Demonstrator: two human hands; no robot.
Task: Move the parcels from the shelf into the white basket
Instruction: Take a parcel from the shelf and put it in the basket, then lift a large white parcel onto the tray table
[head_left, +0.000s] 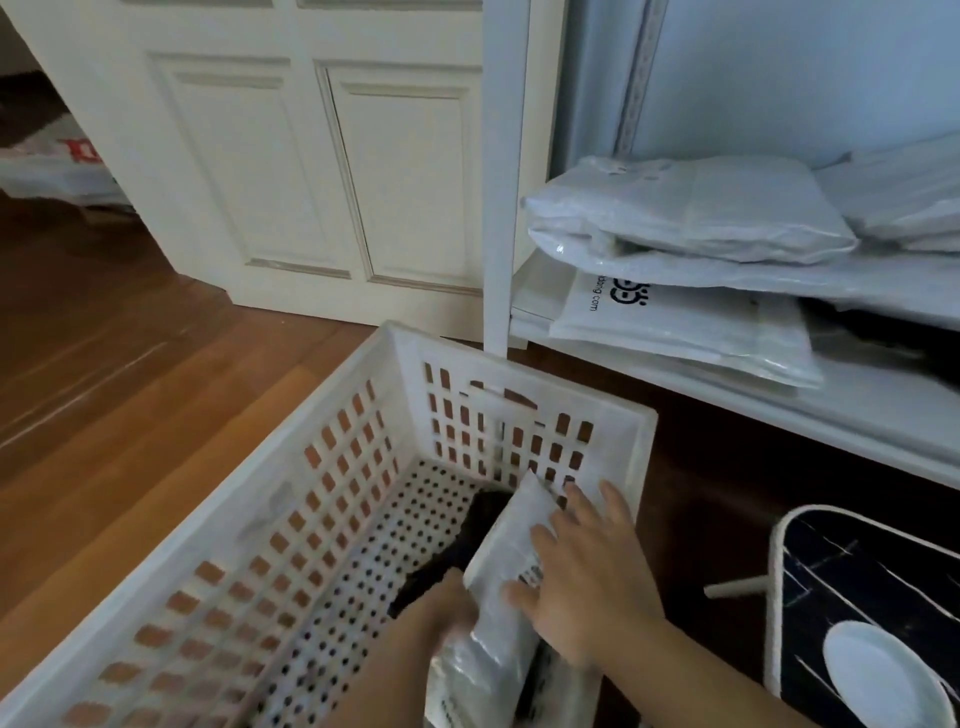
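The white slatted basket (530, 384) stands on the wooden floor in front of me. Inside it, against the right wall, a white parcel (511, 540) leans tilted on a dark item (467, 551). My right hand (587, 577) lies flat on the parcel's upper face with straight fingers. My left hand (441, 613) holds the parcel's lower left edge; its fingers are mostly hidden behind it. On the white shelf (857, 415) at the right lie several more white parcels: a plump one on top (691, 208) and a flat printed one below (685, 327).
A white panelled door (311, 171) stands behind the basket, the shelf's upright post (501, 208) beside it. A dark patterned stool or tray with a white dish (878, 670) sits at the lower right. Wooden floor (130, 364) spreads to the left.
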